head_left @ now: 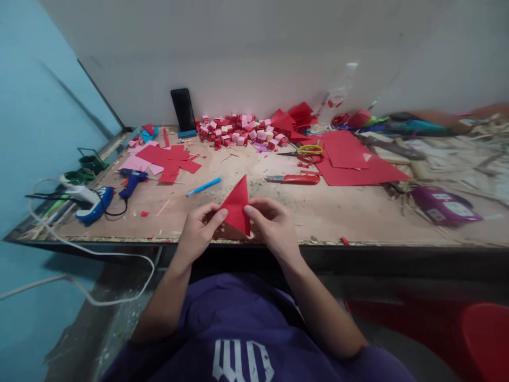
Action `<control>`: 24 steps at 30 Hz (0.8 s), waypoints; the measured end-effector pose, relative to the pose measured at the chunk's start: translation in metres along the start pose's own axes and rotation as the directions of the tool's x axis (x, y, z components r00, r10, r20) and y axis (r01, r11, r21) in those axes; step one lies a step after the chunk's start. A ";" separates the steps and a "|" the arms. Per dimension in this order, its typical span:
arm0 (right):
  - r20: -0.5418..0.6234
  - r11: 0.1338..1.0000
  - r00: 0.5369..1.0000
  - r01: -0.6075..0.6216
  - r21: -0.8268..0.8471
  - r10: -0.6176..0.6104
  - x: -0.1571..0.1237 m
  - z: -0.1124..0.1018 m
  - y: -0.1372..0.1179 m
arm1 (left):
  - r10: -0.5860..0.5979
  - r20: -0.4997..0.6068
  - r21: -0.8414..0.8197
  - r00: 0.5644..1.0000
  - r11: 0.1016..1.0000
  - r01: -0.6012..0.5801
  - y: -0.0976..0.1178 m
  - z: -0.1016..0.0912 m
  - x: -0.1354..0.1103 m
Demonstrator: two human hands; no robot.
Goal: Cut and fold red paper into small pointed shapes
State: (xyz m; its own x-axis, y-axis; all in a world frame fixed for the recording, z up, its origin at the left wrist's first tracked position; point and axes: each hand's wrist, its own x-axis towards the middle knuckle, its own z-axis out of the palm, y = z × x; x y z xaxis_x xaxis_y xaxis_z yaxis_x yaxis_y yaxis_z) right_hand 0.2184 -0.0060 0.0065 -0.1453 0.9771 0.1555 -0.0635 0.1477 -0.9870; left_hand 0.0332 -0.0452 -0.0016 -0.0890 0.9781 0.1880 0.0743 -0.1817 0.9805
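Note:
Between my two hands is a piece of red paper [237, 208], folded into a triangle with one point upward, held just above the table's front edge. My left hand [202, 227] pinches its left corner, thumb on top. On the other side, my right hand [272, 222] grips the right edge, its thumb pressed near the middle of that edge. The fingers behind the paper are partly hidden. Beyond the hands lie a blue pen [203, 187] and a red-handled utility knife [294, 179].
A pile of small pink and red paper cubes [238, 130] sits at the back beside an upright phone [183, 110]. Scissors [304, 154] and red sheets [358, 164] lie to the right. A glue gun [132, 181], power strip [93, 204] and white cable [115, 253] are left.

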 end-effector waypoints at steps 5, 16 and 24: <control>-0.006 0.998 0.999 0.050 -0.033 -0.050 0.000 0.003 -0.001 | 0.092 -0.010 0.054 0.996 0.994 -0.091 0.003 0.001 0.002; -0.003 0.995 1.000 0.009 0.096 -0.009 0.002 -0.001 0.003 | 0.104 0.029 0.024 0.994 0.994 -0.104 0.006 0.001 -0.001; 0.380 0.992 0.923 -0.102 0.077 0.065 0.001 0.002 -0.006 | 0.137 0.010 -0.061 0.990 0.989 -0.136 0.003 -0.001 0.005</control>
State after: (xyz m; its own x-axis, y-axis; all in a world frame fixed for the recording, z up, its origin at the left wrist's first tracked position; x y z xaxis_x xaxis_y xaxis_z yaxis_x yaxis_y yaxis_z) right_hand 0.2170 -0.0061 0.0126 -0.5131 0.8531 0.0944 -0.1246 0.0348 -0.9916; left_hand 0.0324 -0.0413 0.0021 -0.0677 0.9449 0.3202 0.0251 -0.3192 0.9474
